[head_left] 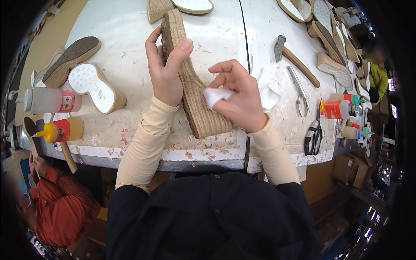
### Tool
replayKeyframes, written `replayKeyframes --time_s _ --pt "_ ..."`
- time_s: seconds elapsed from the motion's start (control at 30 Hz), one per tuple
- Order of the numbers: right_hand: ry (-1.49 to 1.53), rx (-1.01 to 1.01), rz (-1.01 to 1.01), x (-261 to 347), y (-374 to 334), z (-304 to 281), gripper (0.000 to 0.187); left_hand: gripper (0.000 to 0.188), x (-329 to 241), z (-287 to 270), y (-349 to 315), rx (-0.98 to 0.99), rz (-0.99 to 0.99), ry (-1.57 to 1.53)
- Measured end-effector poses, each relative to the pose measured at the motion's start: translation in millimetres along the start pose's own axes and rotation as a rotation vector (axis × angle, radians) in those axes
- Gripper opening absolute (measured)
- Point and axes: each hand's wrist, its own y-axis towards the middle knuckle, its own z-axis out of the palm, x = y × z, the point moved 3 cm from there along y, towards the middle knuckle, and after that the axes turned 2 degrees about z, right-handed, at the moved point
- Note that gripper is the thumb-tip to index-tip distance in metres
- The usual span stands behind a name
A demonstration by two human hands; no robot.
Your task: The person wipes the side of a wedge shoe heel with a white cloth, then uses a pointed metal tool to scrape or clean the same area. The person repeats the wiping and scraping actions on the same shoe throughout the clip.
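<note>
A wedge shoe sole (193,82) wrapped in tan braided rope stands on its side over the table, its dark brown outsole facing left. My left hand (167,71) grips it near the narrow toe end, thumb on the rope side and fingers behind the outsole. My right hand (238,95) pinches a white cloth (216,96) and presses it to the rope side near the thick heel. Behind my right hand lies another crumpled white cloth (269,89).
Wedge soles (97,89) lie at the left beside two squeeze bottles (65,130). On the right are a hammer (299,65), pliers (299,93), scissors (313,138), more bottles (336,109) and a sole pile (327,34). A person in red (65,203) works at the lower left.
</note>
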Motion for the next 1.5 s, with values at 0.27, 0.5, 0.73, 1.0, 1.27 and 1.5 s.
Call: replayKeyframes --time_s 0.27,0.5,0.73,1.0,1.27,1.5 --pt "0.014 -0.022 -0.023 1.4 0.4 0.8 0.038 0.068 -0.1 -0.6 0.8 0.002 0.003 -0.005" --pt "-0.005 -0.019 0.066 -1.9 -1.0 -0.6 0.037 0.068 2.2 -0.2 0.6 -0.004 -0.027 0.018" --pt "0.029 0.001 0.021 -0.1 -1.4 2.0 0.036 0.068 0.0 -0.3 -0.3 -0.002 -0.007 0.008" --pt "-0.011 -0.036 0.096 -2.1 -2.5 2.3 0.032 0.067 -1.0 0.2 -1.2 -0.010 -0.007 0.036" --pt "-0.006 -0.007 -0.021 1.1 -2.3 2.4 0.033 0.068 0.2 0.1 -0.2 -0.008 0.008 0.009" --pt "0.026 -0.016 -0.044 -0.7 -2.0 1.8 0.032 0.069 0.0 -1.1 -0.9 -0.006 0.001 0.029"
